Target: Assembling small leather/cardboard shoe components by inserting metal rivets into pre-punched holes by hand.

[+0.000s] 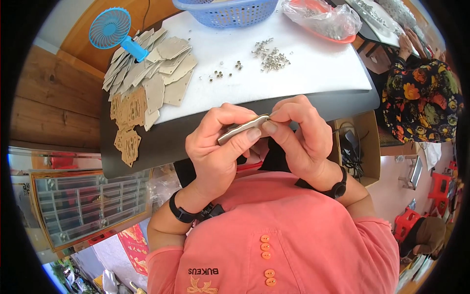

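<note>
Just past the near edge of the table, my left hand (213, 147) is closed around a thin, flat grey panel (237, 131), seen nearly edge-on. The thumb lies along its near face, and the fingers are behind. My right hand (307, 139) pinches the panel's right end between thumb and forefinger. Whether a small fitting sits in that pinch is hidden. On the table's left lies a heap of similar grey panels (169, 54), with brown cut-out pieces (131, 110) in front. Small silvery metal fittings (274, 60) and several loose ring-like ones (219, 74) are scattered on the white sheet (313, 73).
A blue fan (110, 28) stands by the panel heap. At the back are a blue plastic basket (230, 13) and a red tray (345, 39) with a clear plastic bag. A cardboard box (371, 147) with cables stands right. Another person in a flowered top (423, 93) works beyond.
</note>
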{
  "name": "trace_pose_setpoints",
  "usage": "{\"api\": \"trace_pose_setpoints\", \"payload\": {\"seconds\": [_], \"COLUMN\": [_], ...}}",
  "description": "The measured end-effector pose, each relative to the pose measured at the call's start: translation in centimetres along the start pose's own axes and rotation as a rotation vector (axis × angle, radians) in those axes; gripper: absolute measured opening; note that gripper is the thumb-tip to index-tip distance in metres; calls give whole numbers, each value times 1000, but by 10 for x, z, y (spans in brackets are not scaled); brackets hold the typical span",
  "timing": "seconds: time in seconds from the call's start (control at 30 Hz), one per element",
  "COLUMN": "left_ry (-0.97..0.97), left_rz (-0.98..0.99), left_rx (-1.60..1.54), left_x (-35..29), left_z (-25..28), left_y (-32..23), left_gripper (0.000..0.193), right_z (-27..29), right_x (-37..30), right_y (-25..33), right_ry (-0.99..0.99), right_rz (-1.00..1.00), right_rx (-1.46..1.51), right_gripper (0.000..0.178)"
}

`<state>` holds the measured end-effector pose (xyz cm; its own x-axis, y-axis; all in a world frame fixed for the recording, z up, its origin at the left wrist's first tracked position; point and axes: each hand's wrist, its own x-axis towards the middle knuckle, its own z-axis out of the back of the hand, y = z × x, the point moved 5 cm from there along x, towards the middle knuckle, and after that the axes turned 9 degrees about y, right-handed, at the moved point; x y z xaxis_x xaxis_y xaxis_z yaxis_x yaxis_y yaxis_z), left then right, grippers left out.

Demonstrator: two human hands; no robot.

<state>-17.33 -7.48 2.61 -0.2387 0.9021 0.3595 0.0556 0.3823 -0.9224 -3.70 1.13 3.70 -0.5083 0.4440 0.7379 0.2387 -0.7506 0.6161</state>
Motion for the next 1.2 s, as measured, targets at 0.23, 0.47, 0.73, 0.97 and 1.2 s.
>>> {"api": "trace_pose_setpoints", "payload": {"seconds": [0.23,0.47,0.73,0.97,1.2], "left_ry": [66,45,125,152,145], "left_rz": [-78,50,-342,-113,-43], "left_rx": [26,-116,411,56,47], "left_x": [2,1,3,3,3], "left_z": [-1,1,-1,1,2], "left_y": [-1,5,-15,-1,5], "left_gripper": [13,15,18,18,23], "right_z": [-2,0,-3,1,2], "right_x": [-7,-6,-7,-4,-5], "right_y": [-2,-2,-10,-2,-2], "right_ry": [-5,86,67,109,89], "right_rz": [56,154,20,235,289], "right_rx": [-27,-128,117,-156,-194], "right_gripper": [21,20,19,23,24]}}
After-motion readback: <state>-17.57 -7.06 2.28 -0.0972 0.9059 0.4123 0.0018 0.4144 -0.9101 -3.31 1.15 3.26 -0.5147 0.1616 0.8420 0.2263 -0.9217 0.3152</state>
